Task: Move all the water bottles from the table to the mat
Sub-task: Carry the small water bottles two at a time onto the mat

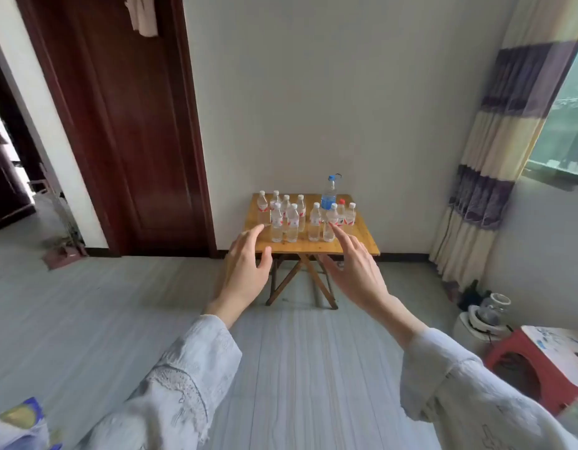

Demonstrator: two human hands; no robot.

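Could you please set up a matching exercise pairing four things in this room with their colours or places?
Things:
1. tall clear bottle with blue cap and label
2. small wooden folding table
3. plastic stool
4. dark wooden door

Descriptions:
A. red, at lower right
B. tallest of the bottles
C. left of the table
D. against the white wall, bearing the bottles

Pairs: 1-B, 2-D, 3-A, 4-C

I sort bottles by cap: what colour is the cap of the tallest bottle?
Blue, on the tallest bottle; the head view shows it.
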